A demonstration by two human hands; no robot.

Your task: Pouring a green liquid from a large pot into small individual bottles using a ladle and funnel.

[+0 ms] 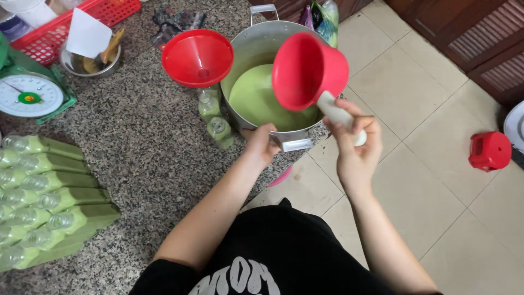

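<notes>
R hand (355,143) is closed round the white handle of a red scoop (309,71), cup tilted w/ its mouth facing the camera, held above the big metal pot (256,43) of pale green liquid (256,98). L hand (262,143) grips the pot's near rim at approx 6 o'clock, fingers curled over the edge just beside the near handle. Pot sits at the edge of the speckled granite surface (142,142). At the pot's 9 o'clock a red funnel (197,57) stands in the neck of a small bottle (208,104) of green liquid; a 2nd filled bottle (220,131) is just beside it. Far L, approx 8 o'clock, rows of filled bottles (43,202) lie on their sides; a green kitchen scale (30,95) is at 10 o'clock. Red stool (490,151) on the tiled floor at 3 o'clock
</notes>
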